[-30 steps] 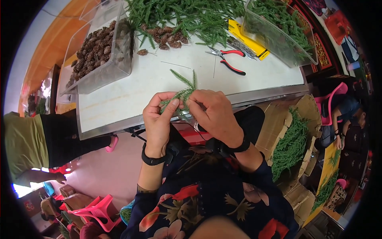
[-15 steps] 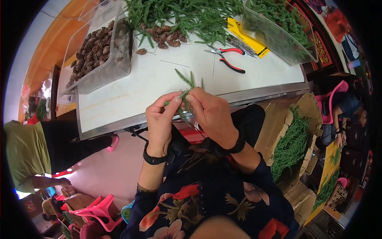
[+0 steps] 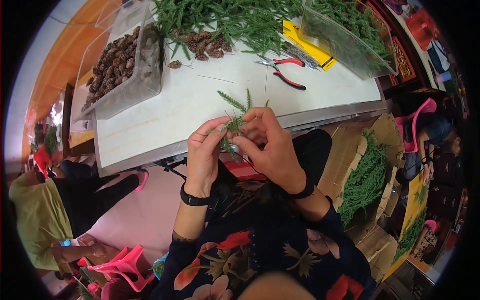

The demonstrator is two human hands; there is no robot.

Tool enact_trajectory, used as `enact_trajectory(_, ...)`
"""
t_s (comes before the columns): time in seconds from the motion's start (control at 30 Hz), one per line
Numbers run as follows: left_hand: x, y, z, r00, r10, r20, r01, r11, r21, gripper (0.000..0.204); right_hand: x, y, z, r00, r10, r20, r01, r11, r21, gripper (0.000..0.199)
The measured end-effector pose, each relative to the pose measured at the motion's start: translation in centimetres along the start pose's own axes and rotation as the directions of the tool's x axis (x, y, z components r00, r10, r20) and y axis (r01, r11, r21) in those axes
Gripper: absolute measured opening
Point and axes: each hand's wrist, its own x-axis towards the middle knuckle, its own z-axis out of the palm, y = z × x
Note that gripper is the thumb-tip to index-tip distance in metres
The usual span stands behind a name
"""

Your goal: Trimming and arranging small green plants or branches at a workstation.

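Observation:
Held over the table's near edge is a green artificial pine sprig with needle leaves fanning away from me. My left hand pinches it between thumb and fingers on its left side. From the right, my right hand curls loosely about its base, thumb tip against it and index finger raised. A small brownish bit shows between the hands, too covered to make out. Beyond them on the white table lie a thin wire and red-and-black-handled pliers, jaws apart, with another wire beside them.
A clear bin of pine cones stands at left, with loose cones near a heap of green sprigs. At right are a yellow packet and a clear bin of greenery. A cardboard box of greenery sits beside me; people work nearby.
My right hand's fingers have loosened and spread from a tight pinch, showing more of the sprig's base. The sprig has turned slightly. At left, a person in a green top has shifted.

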Motion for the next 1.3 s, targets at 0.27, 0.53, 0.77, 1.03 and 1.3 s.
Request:
enact_trajectory(0.27,-0.7,0.1,0.1,0.997,0.032,0.063,-0.04,0.992,0.119,0.018,-1.0,0.4,0.8,0.956,-0.28,-0.085,0.235,0.907,-0.349,0.039)
enact_trajectory(0.53,-0.6,-0.1,1.3,0.993,0.119,-0.015,-0.116,0.984,0.135,0.01,-1.8,-0.3,1.0,0.916,-0.391,-0.083,0.317,0.837,-0.446,0.039)
enact_trajectory(0.77,-0.7,-0.2,1.7,0.997,0.078,-0.022,-0.076,0.996,0.053,0.013,-2.0,-0.3,0.9,0.959,-0.257,-0.12,0.209,0.927,-0.311,0.04)
enact_trajectory(1.03,-0.9,-1.3,1.5,0.998,0.02,-0.053,-0.017,0.999,0.052,0.006,-1.9,0.2,0.6,0.975,-0.162,-0.15,0.13,0.97,-0.206,0.044)
enact_trajectory(1.3,-1.2,-1.0,1.9,0.985,0.172,-0.029,-0.148,0.913,0.381,0.007,-1.7,1.7,0.8,0.975,-0.16,-0.152,0.145,0.984,-0.107,0.045)
